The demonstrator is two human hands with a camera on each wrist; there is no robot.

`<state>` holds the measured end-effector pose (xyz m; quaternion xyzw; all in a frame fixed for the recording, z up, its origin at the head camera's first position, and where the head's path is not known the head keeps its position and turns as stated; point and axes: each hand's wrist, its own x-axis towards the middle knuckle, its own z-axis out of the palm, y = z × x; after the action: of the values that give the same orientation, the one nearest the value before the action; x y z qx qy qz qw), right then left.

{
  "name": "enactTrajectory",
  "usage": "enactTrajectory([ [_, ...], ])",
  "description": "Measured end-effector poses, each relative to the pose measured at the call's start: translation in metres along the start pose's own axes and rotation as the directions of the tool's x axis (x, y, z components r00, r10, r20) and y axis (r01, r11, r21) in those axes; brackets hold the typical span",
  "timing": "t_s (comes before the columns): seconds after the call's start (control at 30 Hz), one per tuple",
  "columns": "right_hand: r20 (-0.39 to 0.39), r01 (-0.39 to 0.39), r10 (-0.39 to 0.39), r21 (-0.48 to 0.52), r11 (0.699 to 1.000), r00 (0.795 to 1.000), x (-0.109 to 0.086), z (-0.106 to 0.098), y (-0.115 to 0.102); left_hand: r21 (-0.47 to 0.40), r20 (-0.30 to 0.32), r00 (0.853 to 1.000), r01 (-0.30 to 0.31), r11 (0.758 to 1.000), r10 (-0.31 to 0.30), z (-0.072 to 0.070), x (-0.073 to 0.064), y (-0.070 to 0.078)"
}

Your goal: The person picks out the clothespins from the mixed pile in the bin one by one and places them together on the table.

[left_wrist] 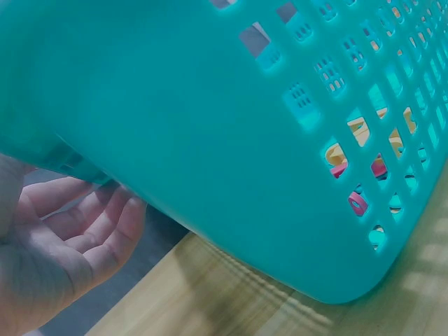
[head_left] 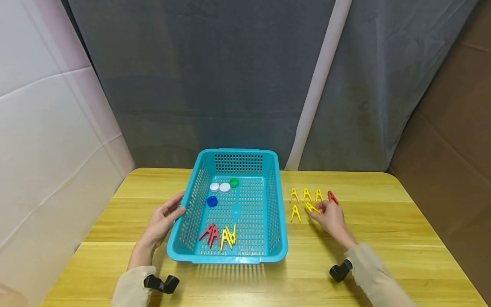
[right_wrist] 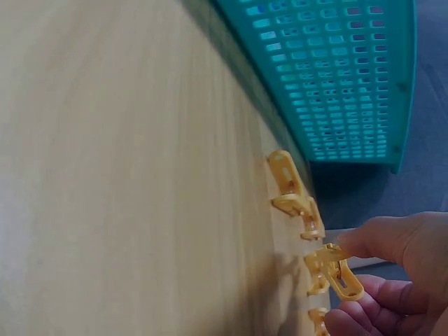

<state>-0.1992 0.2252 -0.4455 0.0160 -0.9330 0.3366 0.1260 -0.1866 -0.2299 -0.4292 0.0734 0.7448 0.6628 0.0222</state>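
Head view: your left hand grips the left side of the turquoise basket, while your right hand pinches one yellow clip between thumb and fingers, right of the basket. Four loose yellow clips and a single red clip lie near that hand on the surface. Inside the basket, two red clips and two yellow ones lie toward you; four caps lie farther back.
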Motion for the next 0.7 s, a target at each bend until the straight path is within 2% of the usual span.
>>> enactTrajectory([
  [0.3, 0.014, -0.067, 0.067, -0.026, 0.997, 0.998, -0.004, 0.007, 0.004, -0.017, 0.006, 1.000, -0.010, 1.000, 0.010, -0.001, 0.000, -0.001],
  [0.7, 0.096, -0.144, 0.153, -0.099, 0.985, 0.983, -0.003, 0.014, -0.004, -0.035, 0.007, 1.000, -0.024, 0.999, 0.024, -0.001, 0.000, -0.002],
])
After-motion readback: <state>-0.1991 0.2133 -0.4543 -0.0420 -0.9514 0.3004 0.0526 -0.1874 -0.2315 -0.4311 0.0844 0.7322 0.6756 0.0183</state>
